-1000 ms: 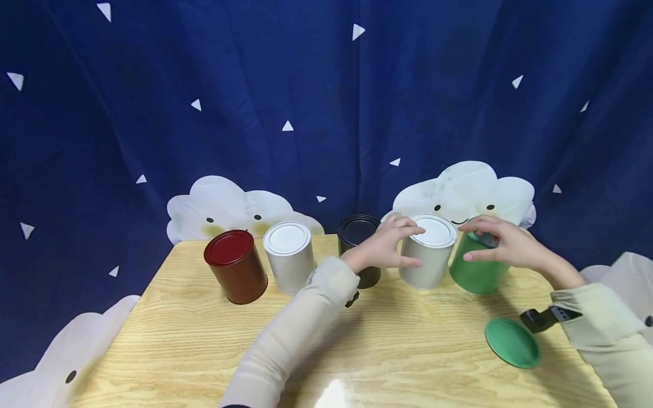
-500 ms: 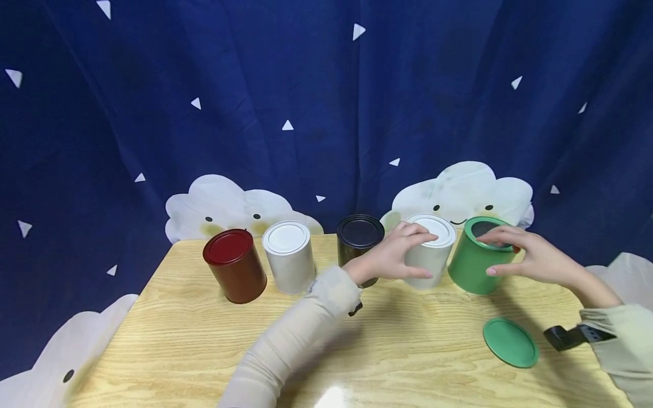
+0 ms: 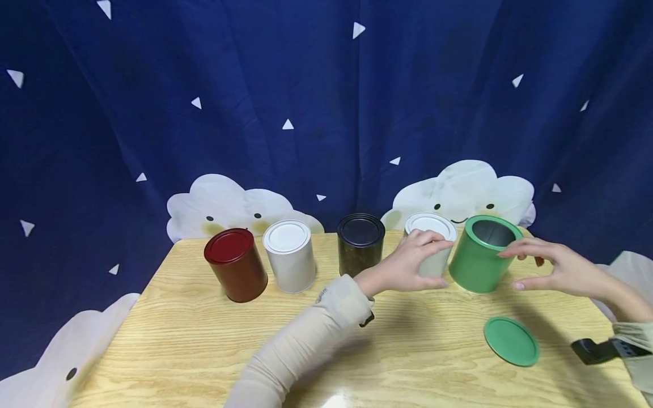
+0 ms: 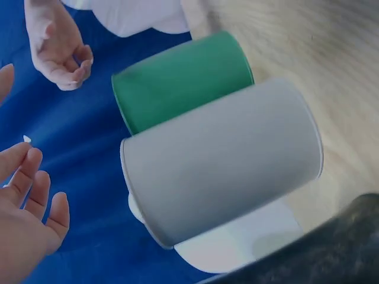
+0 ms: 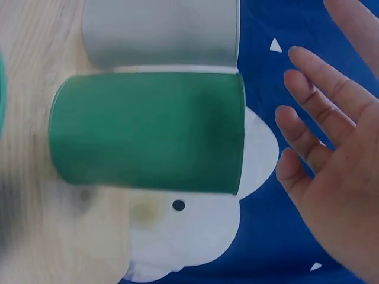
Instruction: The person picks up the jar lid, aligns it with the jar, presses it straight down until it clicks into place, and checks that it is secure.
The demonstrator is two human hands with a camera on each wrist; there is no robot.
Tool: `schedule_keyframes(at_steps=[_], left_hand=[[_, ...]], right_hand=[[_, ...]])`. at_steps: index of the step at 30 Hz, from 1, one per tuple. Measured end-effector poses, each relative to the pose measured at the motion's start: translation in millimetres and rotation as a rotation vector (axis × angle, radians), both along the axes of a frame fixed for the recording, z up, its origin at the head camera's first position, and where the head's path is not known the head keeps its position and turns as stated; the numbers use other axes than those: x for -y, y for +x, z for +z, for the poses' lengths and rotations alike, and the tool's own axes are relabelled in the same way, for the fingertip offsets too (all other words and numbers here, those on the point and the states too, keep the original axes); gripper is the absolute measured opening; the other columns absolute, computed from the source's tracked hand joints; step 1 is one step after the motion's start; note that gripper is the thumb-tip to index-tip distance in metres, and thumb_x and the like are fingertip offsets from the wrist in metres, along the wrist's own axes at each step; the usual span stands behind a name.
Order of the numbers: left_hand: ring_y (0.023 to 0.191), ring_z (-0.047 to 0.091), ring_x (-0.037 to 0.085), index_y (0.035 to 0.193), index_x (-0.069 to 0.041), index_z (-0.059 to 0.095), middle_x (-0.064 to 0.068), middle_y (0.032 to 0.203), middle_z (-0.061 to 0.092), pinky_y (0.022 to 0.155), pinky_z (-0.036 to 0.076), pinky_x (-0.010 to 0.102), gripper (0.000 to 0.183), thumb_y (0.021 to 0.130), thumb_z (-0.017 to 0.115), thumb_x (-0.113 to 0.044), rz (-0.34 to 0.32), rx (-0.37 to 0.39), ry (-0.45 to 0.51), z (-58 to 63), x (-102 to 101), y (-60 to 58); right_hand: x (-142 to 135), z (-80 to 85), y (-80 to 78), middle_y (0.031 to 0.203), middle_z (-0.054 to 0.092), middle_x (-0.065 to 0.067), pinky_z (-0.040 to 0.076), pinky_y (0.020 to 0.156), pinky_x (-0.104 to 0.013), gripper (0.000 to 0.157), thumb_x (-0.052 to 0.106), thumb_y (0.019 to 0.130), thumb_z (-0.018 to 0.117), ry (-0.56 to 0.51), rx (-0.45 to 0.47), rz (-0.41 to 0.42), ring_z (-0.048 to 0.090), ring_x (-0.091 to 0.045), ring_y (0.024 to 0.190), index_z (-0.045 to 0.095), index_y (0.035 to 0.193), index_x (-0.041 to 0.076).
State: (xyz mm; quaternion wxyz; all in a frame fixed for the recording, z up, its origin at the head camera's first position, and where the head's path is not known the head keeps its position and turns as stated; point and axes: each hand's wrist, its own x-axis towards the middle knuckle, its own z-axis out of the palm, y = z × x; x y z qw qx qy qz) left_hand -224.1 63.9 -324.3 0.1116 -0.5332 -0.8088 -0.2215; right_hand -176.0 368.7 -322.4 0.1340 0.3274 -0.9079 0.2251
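A green can (image 3: 482,263) with its top off stands at the right end of a row; its dark inside shows. Nearer the front, a flat green lid (image 3: 511,341) lies on the table. My right hand (image 3: 566,269) hovers beside the green can's right side, thumb and fingers spread apart, holding nothing. In front of the right white can (image 3: 433,226), my left hand (image 3: 410,262) is held in the air with a gap between thumb and fingers. The left wrist view shows this hand (image 4: 26,219) apart from the white can's wall (image 4: 219,165); the right hand (image 5: 337,136) holds nothing either.
Farther left in the row stand a dark red can (image 3: 236,266), another white can (image 3: 289,255) and a black can (image 3: 360,243), all lidded. They stand near the back edge of a wooden table (image 3: 194,340). A blue curtain (image 3: 326,102) with cloud shapes hangs behind.
My right hand has moved right and toward me, off the green can, uncovering its mouth. My left hand has moved slightly right and nearer. The cans and the lid stay in place.
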Motion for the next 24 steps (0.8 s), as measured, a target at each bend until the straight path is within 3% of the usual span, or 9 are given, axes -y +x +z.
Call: schedule_keyframes(at_steps=[6,12,24], left_hand=[[0.114,0.036,0.012,0.133,-0.012,0.046,-0.001,0.128,0.045,0.095,0.023,0.019,0.068,0.077,0.071,-0.04,0.003,0.006,-0.034,-9.4,-9.4,9.9],[0.118,0.033,0.01,0.135,-0.013,0.043,-0.001,0.129,0.043,0.096,0.02,0.017,0.069,0.078,0.069,-0.041,-0.015,0.041,-0.065,-19.8,-21.0,14.7],[0.117,0.031,0.006,0.14,-0.019,0.037,-0.005,0.134,0.038,0.096,0.02,0.018,0.074,0.079,0.065,-0.048,0.022,0.077,-0.207,-40.6,-44.7,17.2]], right_hand=[[-11.8,-4.0,12.1,0.106,0.053,0.015,0.034,0.059,-0.022,0.05,0.008,0.063,0.081,0.009,0.085,-0.002,0.046,0.002,0.085,0.063,0.109,0.015],[-24.6,-15.1,14.6,0.104,0.052,0.013,0.032,0.061,-0.02,0.054,0.003,0.06,0.08,-0.02,0.094,0.048,0.043,0.003,0.089,0.063,0.11,0.013],[-52.2,-57.9,18.4,0.116,0.042,0.019,0.027,0.057,-0.027,0.061,0.006,0.064,0.079,-0.002,0.204,-0.04,0.035,0.008,0.1,0.057,0.121,0.011]])
